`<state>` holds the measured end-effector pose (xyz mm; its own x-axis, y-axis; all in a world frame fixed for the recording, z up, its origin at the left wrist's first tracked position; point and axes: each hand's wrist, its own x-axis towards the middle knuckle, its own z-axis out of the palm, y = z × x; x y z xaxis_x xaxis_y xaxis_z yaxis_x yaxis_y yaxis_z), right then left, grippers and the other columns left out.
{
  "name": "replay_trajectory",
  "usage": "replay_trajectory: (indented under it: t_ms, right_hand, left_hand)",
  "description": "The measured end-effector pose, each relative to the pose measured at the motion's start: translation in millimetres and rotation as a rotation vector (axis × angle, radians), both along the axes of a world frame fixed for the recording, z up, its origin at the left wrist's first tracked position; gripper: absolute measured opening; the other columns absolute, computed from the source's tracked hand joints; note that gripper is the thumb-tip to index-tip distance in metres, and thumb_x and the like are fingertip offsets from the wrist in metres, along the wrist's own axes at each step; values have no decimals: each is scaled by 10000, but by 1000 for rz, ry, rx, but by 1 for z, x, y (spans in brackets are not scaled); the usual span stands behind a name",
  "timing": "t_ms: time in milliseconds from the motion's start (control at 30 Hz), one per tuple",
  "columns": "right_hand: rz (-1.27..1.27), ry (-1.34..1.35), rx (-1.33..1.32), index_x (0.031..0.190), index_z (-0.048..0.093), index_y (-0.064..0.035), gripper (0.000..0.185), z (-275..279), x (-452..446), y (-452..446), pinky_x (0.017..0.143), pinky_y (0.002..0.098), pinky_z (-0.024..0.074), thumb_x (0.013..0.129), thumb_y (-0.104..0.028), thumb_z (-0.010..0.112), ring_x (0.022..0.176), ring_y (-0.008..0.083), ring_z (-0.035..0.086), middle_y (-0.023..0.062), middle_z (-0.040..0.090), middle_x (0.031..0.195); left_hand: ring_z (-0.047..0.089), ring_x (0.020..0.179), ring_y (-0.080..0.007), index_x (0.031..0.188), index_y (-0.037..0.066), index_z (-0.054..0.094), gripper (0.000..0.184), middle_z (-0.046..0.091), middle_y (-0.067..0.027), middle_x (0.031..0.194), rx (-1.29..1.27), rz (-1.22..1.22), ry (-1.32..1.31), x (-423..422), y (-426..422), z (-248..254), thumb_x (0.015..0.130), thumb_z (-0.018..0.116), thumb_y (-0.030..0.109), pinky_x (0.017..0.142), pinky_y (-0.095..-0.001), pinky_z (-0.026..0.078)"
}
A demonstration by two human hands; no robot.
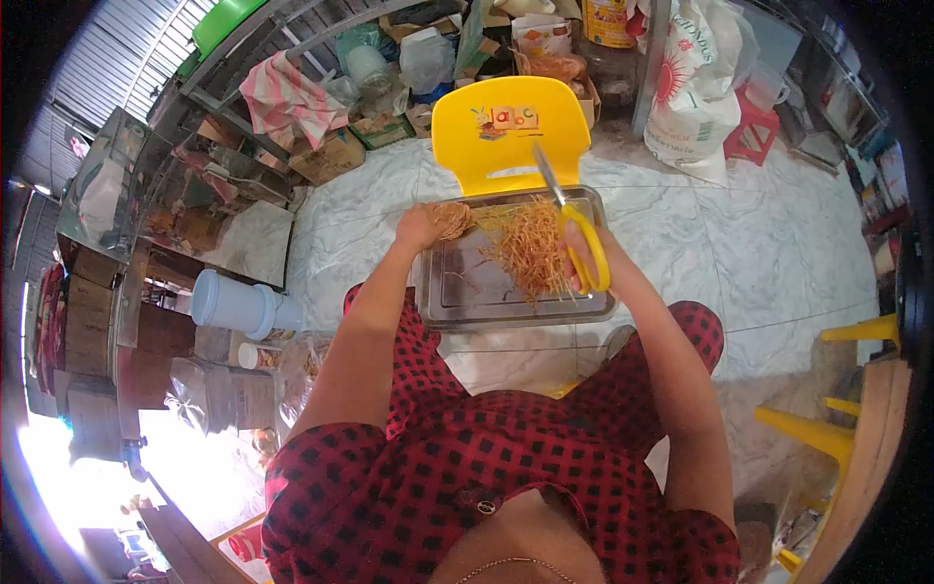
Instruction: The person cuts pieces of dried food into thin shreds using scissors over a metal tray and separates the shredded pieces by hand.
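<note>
My left hand (418,226) is closed around a bundle of dried orange-brown strands (453,221) at the tray's left far corner. In my right hand (605,251) are scissors (590,255) with yellow handles, their blades pointing up and away past the tray's far edge. Below and beside the scissors lies a loose pile of thin dried strands (525,248), heaped on the right half of a metal tray (457,292). A few short bits are scattered on the tray's bare left part. Whether the right fingers also touch the pile is hard to make out.
A yellow chair (511,107) stands just beyond the tray. Shelves with bags and boxes line the far side, with a white sack (693,97) at the right. A pale blue bucket (229,300) is at my left. Yellow stool legs (808,433) show at right.
</note>
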<state>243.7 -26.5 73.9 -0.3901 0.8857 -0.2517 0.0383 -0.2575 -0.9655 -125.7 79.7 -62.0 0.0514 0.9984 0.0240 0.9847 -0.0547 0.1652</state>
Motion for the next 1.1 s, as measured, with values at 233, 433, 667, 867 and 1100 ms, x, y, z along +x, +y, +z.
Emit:
replay_trajectory:
  t_ms: [233, 433, 667, 867, 1100]
  right_hand:
    - [181, -200, -50, 892, 563, -18, 536, -28, -20, 18, 355, 232, 416, 814, -548, 552, 380, 107, 497, 44, 513, 535]
    - [372, -696, 148, 873, 596, -7, 608, -84, -17, 36, 517, 332, 487, 802, -605, 515, 571, 226, 604, 125, 604, 668]
    - [592, -1134, 368, 873, 647, 12, 310, -67, -16, 30, 727, 421, 486, 808, -231, 465, 834, 328, 631, 212, 637, 880]
    - [547, -985, 262, 861, 617, 4, 676, -102, -12, 49, 686, 425, 471, 778, -654, 485, 790, 364, 608, 220, 620, 820]
    - [543, -872, 291, 932, 596, 6, 705, -66, -51, 47, 692, 439, 461, 770, -671, 486, 767, 391, 595, 227, 613, 790]
  left_hand:
    - [519, 1018, -362, 1197, 117, 503, 619, 545, -169, 1114, -97, 17, 11, -16, 4, -33, 700, 667, 447, 863, -435, 440]
    - [463, 1098, -323, 1113, 112, 566, 527, 502, -125, 1181, -128, 110, 103, 17, -4, 14, 684, 693, 390, 875, -434, 429]
    - [549, 922, -347, 965, 102, 659, 502, 561, -190, 953, -246, -84, 138, -9, 25, 7, 615, 697, 461, 815, -400, 453]
    - [557, 883, -364, 925, 64, 658, 506, 556, -229, 918, -252, -173, 106, -17, 25, 9, 659, 665, 494, 796, -404, 449]
    - [539, 886, -372, 966, 81, 650, 457, 546, -226, 909, -212, -261, 34, -28, 25, -3, 728, 616, 469, 778, -420, 444]
